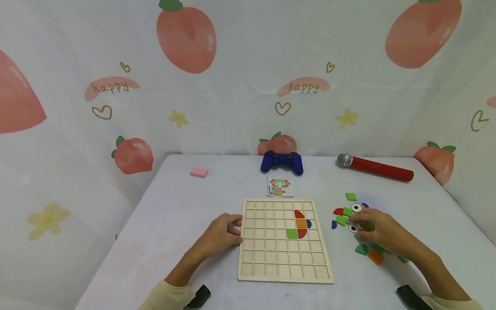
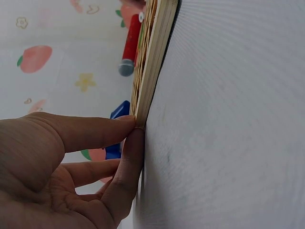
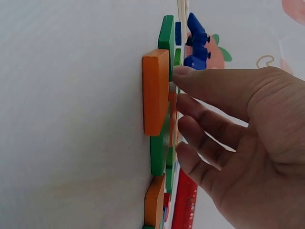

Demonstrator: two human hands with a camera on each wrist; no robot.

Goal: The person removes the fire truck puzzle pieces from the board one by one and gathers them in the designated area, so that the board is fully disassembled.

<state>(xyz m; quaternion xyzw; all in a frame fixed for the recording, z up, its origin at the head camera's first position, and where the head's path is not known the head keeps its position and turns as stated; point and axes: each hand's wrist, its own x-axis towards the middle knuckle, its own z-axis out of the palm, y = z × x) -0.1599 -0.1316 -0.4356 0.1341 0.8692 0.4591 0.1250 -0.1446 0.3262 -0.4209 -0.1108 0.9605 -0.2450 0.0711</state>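
At its left edge, my left hand holds a wooden grid board. In the left wrist view, thumb and a finger pinch the board's edge. Toward the board's upper right lie two red pieces, an orange square, a green square and a blue half-round. My right hand reaches over a loose cluster of pieces, its fingers relaxed and apart near a white eye piece. In the right wrist view the thumb tip overlaps a green piece, behind an orange block.
A small pattern card lies behind the board. Farther back are a blue game controller, a red microphone and a pink block. A green square lies above the cluster; an orange piece lies below it.
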